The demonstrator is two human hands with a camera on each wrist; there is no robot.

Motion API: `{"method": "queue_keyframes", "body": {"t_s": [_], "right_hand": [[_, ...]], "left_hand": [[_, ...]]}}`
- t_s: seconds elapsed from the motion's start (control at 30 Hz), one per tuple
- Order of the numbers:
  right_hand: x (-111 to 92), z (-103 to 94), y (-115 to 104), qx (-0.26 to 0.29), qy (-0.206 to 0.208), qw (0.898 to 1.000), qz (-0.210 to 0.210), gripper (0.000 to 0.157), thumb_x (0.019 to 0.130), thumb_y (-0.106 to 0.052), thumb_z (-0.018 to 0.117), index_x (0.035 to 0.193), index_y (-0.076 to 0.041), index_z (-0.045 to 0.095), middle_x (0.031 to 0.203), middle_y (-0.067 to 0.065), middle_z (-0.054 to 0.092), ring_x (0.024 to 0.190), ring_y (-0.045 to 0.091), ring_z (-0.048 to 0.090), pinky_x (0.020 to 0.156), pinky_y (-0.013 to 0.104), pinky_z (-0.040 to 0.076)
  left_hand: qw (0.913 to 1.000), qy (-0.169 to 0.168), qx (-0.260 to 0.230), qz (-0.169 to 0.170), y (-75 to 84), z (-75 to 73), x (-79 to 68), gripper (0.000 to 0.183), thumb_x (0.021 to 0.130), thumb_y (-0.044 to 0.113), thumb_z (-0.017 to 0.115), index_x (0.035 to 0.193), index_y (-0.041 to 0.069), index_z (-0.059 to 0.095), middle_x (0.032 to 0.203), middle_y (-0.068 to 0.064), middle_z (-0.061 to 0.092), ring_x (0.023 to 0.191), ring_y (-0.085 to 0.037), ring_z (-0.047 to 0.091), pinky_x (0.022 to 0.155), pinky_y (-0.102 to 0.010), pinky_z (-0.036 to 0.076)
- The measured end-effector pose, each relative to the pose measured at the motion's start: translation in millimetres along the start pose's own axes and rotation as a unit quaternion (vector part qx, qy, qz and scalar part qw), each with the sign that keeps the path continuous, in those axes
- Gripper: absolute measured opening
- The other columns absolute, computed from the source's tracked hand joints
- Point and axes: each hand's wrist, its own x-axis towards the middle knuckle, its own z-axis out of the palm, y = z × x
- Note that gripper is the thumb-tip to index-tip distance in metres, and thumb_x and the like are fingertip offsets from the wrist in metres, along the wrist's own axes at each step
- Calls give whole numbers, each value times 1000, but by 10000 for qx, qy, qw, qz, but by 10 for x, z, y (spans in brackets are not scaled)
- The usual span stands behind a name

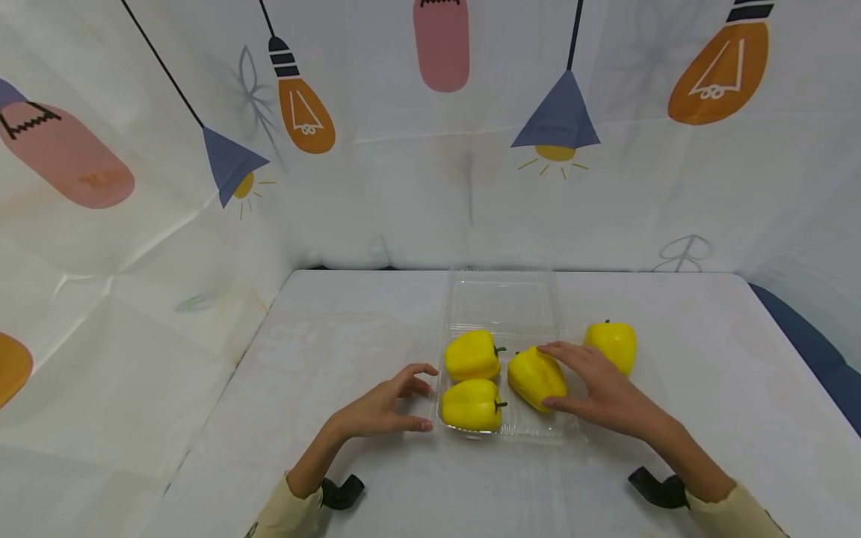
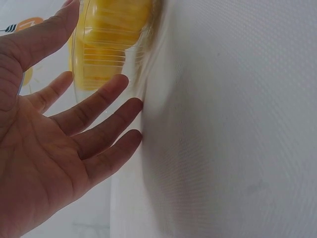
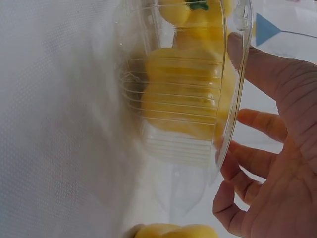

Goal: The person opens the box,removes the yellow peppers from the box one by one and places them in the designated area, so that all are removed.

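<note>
A clear plastic clamshell box (image 1: 531,427) lies with its lid (image 1: 501,302) folded back. In its left half are two yellow bell peppers, an upper one (image 1: 472,356) and a lower one (image 1: 471,406), stems pointing right. My right hand (image 1: 599,388) holds a third bell pepper (image 1: 537,379), tilted in the box's right half, between thumb and fingers. In the right wrist view that hand's thumb (image 3: 262,69) reaches over the rim, and the other fingertips are partly hidden. Beside the box's left wall, my left hand (image 1: 386,403) is spread and holds nothing.
A fourth bell pepper (image 1: 612,346) stands on the white table (image 1: 350,321), right of the box and just behind my right hand. A printed cloth (image 1: 403,187) hangs along the table's back and left side. Dark straps (image 1: 343,493) show at both wrists.
</note>
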Motion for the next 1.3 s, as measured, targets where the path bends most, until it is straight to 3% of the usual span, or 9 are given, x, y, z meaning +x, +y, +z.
{"method": "queue_keyframes", "body": {"t_s": [0.3, 0.57, 0.8, 1.3], "right_hand": [[6, 59, -2, -193, -70, 9998, 44, 79, 73, -55, 73, 139, -22, 45, 139, -2, 47, 125, 22, 42, 99, 53, 36], [15, 77, -29, -315, 50, 9995, -36, 83, 66, -41, 84, 137, -23, 47, 132, -3, 48, 116, 19, 44, 94, 48, 42], [9, 99, -27, -441, 86, 9990, 32, 83, 64, -43, 86, 135, -25, 48, 124, -4, 49, 109, 17, 44, 90, 44, 43], [52, 135, -58, -462, 316, 9984, 93, 82, 54, -44, 90, 123, -21, 52, 121, -3, 49, 109, 18, 46, 92, 47, 43]], "left_hand": [[10000, -3, -7, 18, -3, -2, -2, 76, 78, 41, 75, 138, 35, 29, 124, 1, 57, 119, -18, 50, 104, -47, 36], [10000, -2, -32, 29, -4, -1, -4, 76, 79, 41, 75, 139, 32, 29, 123, 1, 57, 118, -18, 50, 103, -48, 36], [10000, 2, -42, 8, 2, -2, -11, 76, 78, 41, 75, 138, 32, 29, 123, 2, 57, 118, -18, 50, 104, -47, 35], [10000, 33, 21, 34, -10, -3, -9, 75, 78, 42, 75, 137, 36, 29, 122, 1, 57, 117, -16, 51, 104, -46, 36]]}}
